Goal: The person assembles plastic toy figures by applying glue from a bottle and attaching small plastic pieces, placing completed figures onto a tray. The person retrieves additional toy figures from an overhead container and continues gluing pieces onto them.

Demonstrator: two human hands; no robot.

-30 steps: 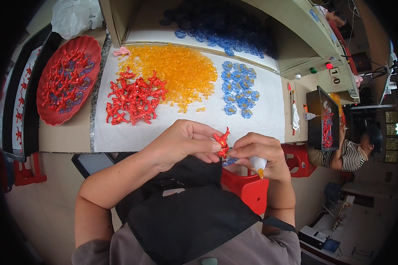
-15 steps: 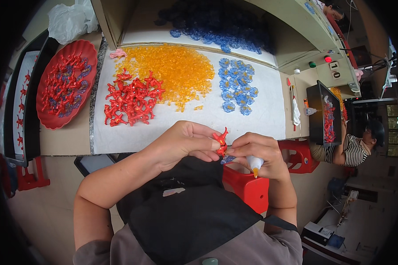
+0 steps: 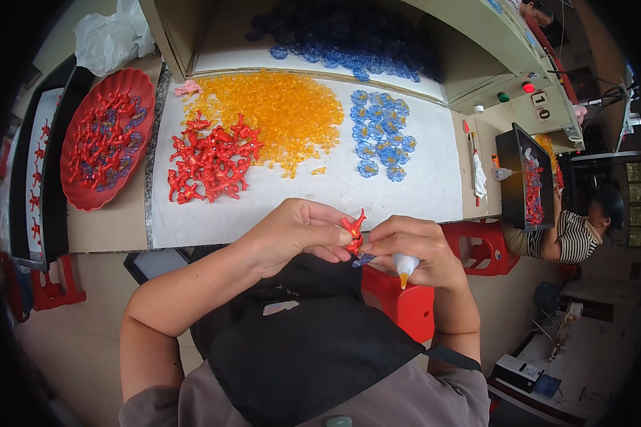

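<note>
My left hand (image 3: 295, 238) pinches a small red plastic figurine (image 3: 354, 229) between thumb and fingers, just past the table's near edge. Close against it, my right hand (image 3: 431, 245) is closed with its fingertips at the figurine's lower end, where a clear blue plastic piece (image 3: 363, 261) shows. Whether the blue piece touches the figurine is hard to make out. Tucked in that same right hand is a white squeeze bottle (image 3: 405, 264), its amber nozzle pointing down toward me. On the white table sheet (image 3: 299, 206) lie a heap of red figurines (image 3: 210, 164), a wide spread of amber pieces (image 3: 278, 107) and rows of blue pieces (image 3: 381, 135).
A scalloped red tray (image 3: 75, 196) of figurines and blue pieces stands on the left, beside a long black tray (image 3: 52, 213). More blue pieces (image 3: 342, 43) fill the shelf ahead. At right are a black bin (image 3: 513, 153), red stools (image 3: 484, 245) and a seated person (image 3: 580, 235).
My hands and the figurine have shifted very slightly, with the same grip kept. The person at the right has turned their head.
</note>
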